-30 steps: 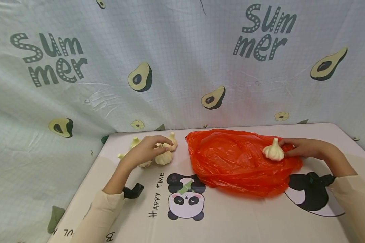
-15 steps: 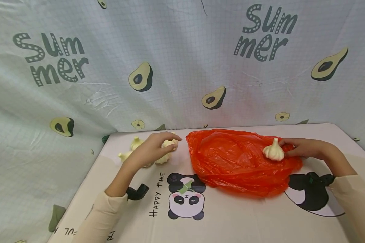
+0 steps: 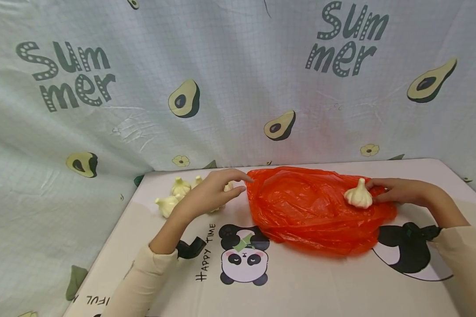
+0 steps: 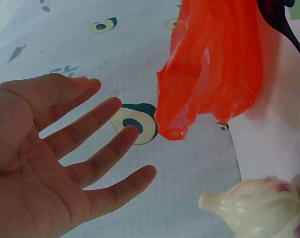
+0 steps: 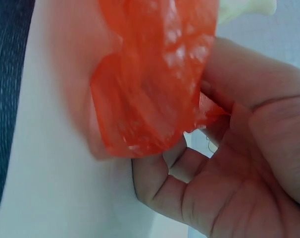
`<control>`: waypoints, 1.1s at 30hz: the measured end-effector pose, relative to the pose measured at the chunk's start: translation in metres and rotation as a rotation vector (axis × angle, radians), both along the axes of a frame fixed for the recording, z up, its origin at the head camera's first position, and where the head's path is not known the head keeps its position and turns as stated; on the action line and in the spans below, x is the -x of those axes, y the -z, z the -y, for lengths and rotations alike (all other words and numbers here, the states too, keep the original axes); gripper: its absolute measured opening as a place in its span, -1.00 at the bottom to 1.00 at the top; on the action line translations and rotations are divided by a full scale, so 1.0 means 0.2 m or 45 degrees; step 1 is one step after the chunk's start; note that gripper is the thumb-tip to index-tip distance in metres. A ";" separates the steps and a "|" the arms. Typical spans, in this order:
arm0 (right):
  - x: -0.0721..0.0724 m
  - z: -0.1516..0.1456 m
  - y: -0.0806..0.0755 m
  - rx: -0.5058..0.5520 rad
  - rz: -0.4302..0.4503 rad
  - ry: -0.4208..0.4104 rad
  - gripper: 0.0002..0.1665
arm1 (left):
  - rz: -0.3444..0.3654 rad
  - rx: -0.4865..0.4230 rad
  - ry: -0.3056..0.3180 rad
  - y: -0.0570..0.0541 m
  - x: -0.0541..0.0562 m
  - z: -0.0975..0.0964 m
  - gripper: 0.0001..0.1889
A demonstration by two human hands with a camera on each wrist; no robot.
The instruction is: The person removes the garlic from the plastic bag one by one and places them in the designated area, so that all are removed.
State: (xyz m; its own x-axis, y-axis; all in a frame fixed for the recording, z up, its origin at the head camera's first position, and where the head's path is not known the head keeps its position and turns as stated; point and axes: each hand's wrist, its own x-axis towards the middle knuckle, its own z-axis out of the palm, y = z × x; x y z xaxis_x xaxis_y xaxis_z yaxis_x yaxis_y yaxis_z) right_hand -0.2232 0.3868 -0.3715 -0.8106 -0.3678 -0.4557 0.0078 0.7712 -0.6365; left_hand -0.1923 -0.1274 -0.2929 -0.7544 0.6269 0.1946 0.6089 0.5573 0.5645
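Observation:
A red plastic bag [image 3: 301, 211] lies spread and crumpled at the back of the table. My right hand [image 3: 400, 192] pinches its right edge, with curled fingers under the film and the thumb against it in the right wrist view. A garlic bulb [image 3: 358, 194] sits on the bag beside those fingertips, neck up. My left hand [image 3: 210, 193] is empty, fingers spread, its fingertips at the bag's left edge in the head view. The left wrist view shows a gap between the fingers and the bag [image 4: 214, 64]. Another garlic bulb [image 4: 269, 210] is at that view's lower right.
Several garlic bulbs [image 3: 168, 205] lie at the table's back left, some hidden behind my left hand. The pale table [image 3: 301, 290] carries panda prints [image 3: 243, 259]. A white curtain [image 3: 230, 88] with avocado prints hangs right behind the table's back edge.
My left hand has moved right, from over the garlic bulbs to the bag's left edge, uncovering more bulbs at the left. My right hand, the bag and the bulb on it look unmoved.

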 end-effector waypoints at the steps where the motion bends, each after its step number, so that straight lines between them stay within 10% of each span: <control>1: 0.00 0.00 0.00 -0.005 -0.001 -0.001 -0.32 | 0.007 -0.009 0.013 0.00 0.00 -0.01 -0.72; 33: -0.10 -0.19 0.10 0.249 -0.098 0.112 -0.48 | 0.047 -0.089 0.171 0.01 0.00 -0.17 -0.74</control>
